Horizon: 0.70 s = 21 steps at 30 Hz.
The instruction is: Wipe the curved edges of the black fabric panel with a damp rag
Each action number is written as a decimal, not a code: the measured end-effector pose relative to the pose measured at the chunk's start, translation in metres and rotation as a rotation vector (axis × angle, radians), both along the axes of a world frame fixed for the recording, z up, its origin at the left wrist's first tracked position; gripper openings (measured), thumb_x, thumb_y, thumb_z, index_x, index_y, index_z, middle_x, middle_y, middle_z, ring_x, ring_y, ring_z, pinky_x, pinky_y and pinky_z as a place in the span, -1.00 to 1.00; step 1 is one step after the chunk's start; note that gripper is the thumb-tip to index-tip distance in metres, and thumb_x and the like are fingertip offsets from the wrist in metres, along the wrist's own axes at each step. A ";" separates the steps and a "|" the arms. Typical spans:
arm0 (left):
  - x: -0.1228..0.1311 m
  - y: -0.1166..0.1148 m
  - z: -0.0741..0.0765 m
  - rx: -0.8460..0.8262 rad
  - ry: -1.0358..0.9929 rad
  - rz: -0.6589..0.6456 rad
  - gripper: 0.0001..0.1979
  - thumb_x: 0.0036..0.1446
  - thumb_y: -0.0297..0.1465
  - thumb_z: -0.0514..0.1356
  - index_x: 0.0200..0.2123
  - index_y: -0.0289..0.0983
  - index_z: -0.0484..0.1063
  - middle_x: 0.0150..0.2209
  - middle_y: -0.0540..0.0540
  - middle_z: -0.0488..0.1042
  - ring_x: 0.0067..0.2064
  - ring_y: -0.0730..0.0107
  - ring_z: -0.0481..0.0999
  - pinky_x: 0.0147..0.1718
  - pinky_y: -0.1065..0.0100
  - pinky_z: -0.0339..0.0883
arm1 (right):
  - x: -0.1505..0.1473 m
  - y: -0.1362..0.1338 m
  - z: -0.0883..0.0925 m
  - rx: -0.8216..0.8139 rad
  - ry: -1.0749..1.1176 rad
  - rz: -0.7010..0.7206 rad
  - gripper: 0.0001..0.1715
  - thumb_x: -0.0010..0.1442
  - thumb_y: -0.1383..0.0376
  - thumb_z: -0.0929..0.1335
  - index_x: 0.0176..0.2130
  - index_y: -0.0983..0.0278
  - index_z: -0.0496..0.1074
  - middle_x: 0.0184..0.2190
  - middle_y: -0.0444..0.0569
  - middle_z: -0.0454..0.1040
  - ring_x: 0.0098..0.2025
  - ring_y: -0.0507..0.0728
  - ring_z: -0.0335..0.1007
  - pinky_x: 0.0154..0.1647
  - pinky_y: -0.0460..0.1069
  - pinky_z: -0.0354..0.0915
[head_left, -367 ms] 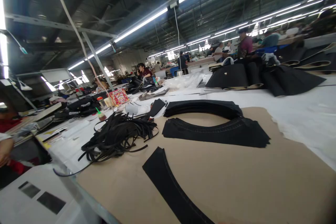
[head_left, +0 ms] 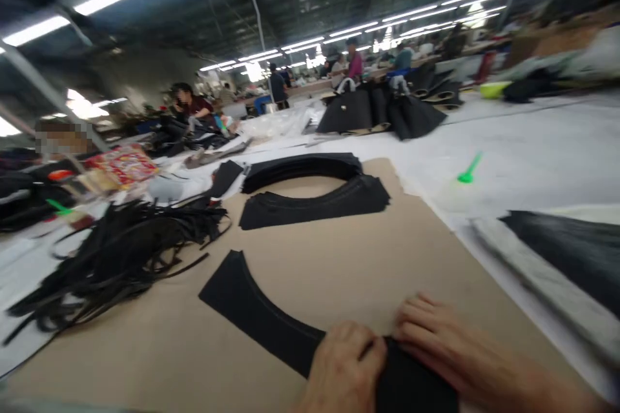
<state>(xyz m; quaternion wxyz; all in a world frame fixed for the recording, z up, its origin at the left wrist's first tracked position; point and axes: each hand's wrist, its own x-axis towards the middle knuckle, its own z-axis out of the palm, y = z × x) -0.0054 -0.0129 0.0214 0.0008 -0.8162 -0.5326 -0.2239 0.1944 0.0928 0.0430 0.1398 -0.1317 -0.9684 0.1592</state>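
A curved black fabric piece (head_left: 252, 311) lies on a brown cardboard sheet (head_left: 339, 258) in front of me. My left hand (head_left: 345, 371) rests on its near end with the fingers curled and pinching the cloth. My right hand (head_left: 438, 342) lies beside it, fingers stretched flat and pressing on the same piece. Further back on the cardboard sit two stacks of curved black pieces (head_left: 314, 200).
A tangle of black strips (head_left: 111, 258) lies left of the cardboard. A green plastic object (head_left: 469, 170) sits on the white table at right, and dark folded fabric (head_left: 571, 251) near the right edge. Black pieces (head_left: 382, 113) are piled further back. Other people work at distant tables.
The view has swung down and to the right. Both my hands have come into view on the near end of the curved black piece.
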 end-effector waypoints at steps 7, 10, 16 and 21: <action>-0.009 -0.003 0.015 -0.026 0.008 -0.108 -0.41 -0.06 -0.65 0.03 0.11 -0.36 0.31 -0.27 -0.15 0.44 -0.26 0.19 0.36 -0.30 0.21 0.35 | 0.001 -0.001 0.024 0.032 -0.137 -0.012 -0.76 0.37 0.37 0.17 -0.26 0.26 0.37 -0.29 -0.05 0.40 -0.23 0.11 0.22 -0.18 0.04 0.10; -0.004 -0.001 0.016 0.011 0.047 -0.098 -0.37 -0.08 -0.63 0.06 0.14 -0.32 0.30 -0.28 -0.13 0.41 -0.28 0.19 0.33 -0.32 0.23 0.30 | 0.003 -0.001 0.022 0.067 -0.125 0.008 -0.76 0.37 0.38 0.16 -0.22 0.26 0.39 -0.29 -0.05 0.40 -0.24 0.11 0.20 -0.18 0.04 0.08; -0.004 0.002 0.014 0.012 0.119 -0.082 -0.37 -0.06 -0.62 0.08 0.14 -0.24 0.32 -0.27 -0.13 0.39 -0.27 0.20 0.31 -0.30 0.24 0.26 | 0.008 0.000 0.022 0.046 -0.096 -0.006 -0.77 0.37 0.36 0.17 -0.15 0.26 0.40 -0.27 -0.03 0.41 -0.23 0.11 0.20 -0.17 0.04 0.09; -0.007 0.002 0.006 -0.040 0.089 -0.103 -0.35 -0.05 -0.67 0.03 0.16 -0.23 0.28 -0.14 -0.14 0.40 -0.18 0.21 0.36 -0.22 0.24 0.30 | 0.008 0.002 0.024 0.018 -0.111 -0.039 -0.83 0.31 0.36 0.24 -0.11 0.25 0.37 -0.24 -0.05 0.41 -0.19 0.12 0.22 -0.11 0.04 0.10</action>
